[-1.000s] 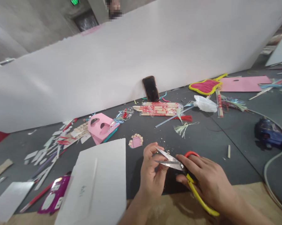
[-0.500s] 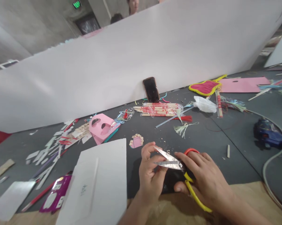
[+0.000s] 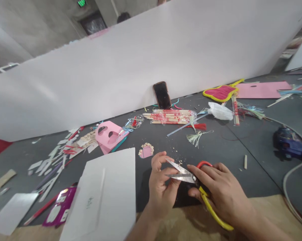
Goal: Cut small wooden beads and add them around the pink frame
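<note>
My right hand grips scissors with one red and one yellow handle, the steel blades parted and pointing left. My left hand is curled at the blade tips, thumb and fingers pinched together on something too small to make out. Both hands hover over the dark grey table mat, near its front edge. A little pink shape edged with beads lies just beyond my left hand, with tiny crumbs scattered beside it.
A white sheet lies left of my hands, a purple packet beside it. Further back: pink holed card, bundle of sticks, phone against a white board, tassels. A blue glue gun sits right.
Hardly anything has moved. The hands and scissors have shifted slightly with the view, and the blades stay parted at my left fingertips.
</note>
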The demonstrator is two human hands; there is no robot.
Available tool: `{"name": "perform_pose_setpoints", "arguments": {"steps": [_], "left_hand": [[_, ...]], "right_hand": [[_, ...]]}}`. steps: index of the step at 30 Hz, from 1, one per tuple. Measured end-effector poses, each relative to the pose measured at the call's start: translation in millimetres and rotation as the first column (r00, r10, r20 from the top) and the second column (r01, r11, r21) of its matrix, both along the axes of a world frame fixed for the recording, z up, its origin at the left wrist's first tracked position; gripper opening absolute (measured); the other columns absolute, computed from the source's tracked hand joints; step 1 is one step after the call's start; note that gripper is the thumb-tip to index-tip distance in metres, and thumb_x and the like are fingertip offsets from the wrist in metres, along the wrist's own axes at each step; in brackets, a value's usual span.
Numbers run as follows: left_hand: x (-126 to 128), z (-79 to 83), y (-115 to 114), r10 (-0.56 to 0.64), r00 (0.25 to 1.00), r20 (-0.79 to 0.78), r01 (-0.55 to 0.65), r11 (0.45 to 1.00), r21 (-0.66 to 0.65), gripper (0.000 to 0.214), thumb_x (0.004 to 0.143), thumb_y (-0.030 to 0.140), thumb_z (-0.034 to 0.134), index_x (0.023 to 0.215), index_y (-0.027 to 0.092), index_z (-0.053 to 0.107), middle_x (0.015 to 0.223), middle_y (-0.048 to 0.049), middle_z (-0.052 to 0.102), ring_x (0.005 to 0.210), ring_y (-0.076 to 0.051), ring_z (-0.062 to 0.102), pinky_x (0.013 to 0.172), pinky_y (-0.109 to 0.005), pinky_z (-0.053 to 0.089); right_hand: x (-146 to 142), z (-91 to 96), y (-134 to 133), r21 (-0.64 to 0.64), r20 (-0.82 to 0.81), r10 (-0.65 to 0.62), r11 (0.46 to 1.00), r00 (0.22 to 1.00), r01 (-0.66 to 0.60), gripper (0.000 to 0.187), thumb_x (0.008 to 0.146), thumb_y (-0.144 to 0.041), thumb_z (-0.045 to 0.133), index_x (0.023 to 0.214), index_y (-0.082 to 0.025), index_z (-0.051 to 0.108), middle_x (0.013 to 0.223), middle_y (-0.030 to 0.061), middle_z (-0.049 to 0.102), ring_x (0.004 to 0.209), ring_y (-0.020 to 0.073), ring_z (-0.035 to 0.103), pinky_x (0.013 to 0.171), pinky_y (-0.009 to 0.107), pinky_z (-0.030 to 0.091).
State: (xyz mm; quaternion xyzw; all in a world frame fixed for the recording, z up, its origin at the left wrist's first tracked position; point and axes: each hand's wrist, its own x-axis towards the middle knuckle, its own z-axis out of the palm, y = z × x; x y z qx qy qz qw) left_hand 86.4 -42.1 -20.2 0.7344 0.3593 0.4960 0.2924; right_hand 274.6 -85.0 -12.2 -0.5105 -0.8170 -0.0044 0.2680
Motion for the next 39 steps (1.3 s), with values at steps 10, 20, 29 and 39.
{"name": "perform_pose_setpoints", "arguments": {"steps": [10,20,29,39], "left_hand": [[4.7,-2.5,-5.2,-0.012,0.997,0.077,0.017,0.998,-0.067,0.007,0.087,0.023,0.056,0.089,0.022,0.063,0.108,-0.0086,0.053,0.123,-0.027,0.042,0.097,-0.045,0.041],[0.7,0.4,-1.4,-0.003,0.998,0.059,0.004,1.000,-0.016,0.007,0.084,0.019,0.058,0.081,0.022,0.063,0.108,-0.0065,0.053,0.121,-0.027,0.044,0.095,-0.044,0.041],[-0.2,4.7,-1.0,-0.017,0.998,-0.055,0.016,1.000,-0.006,0.009,0.085,0.020,0.055,0.078,0.020,0.061,0.102,-0.0076,0.051,0.122,-0.028,0.040,0.102,-0.049,0.035],[1.5,0.1,-3.4,-0.048,0.999,-0.019,0.048,0.999,0.021,0.006,0.087,0.022,0.054,0.088,0.021,0.060,0.106,-0.0088,0.050,0.123,-0.030,0.038,0.101,-0.052,0.036]], "right_hand": [[0.5,-0.1,0.0,0.019,-0.021,-0.026,0.999,0.999,0.027,0.042,0.090,-0.050,0.048,0.112,-0.016,0.058,0.083,0.0062,0.067,0.070,0.0184,0.058,0.065,0.032,0.033],[-3.4,2.2,-0.3,-0.012,0.019,-0.052,0.999,0.998,0.052,0.067,0.077,-0.063,0.057,0.123,-0.016,0.051,0.092,0.0092,0.062,0.081,0.0232,0.057,0.074,0.036,0.031],[-1.2,1.9,2.1,-0.022,-0.001,-0.001,1.000,1.000,0.001,0.053,0.087,-0.055,0.048,0.121,-0.015,0.054,0.092,0.0096,0.066,0.080,0.0209,0.059,0.071,0.035,0.032],[-0.3,1.4,-2.6,-0.023,0.002,-0.017,1.000,1.000,0.018,0.043,0.092,-0.050,0.042,0.111,-0.016,0.059,0.083,0.0072,0.067,0.068,0.0189,0.060,0.061,0.031,0.042]]}}
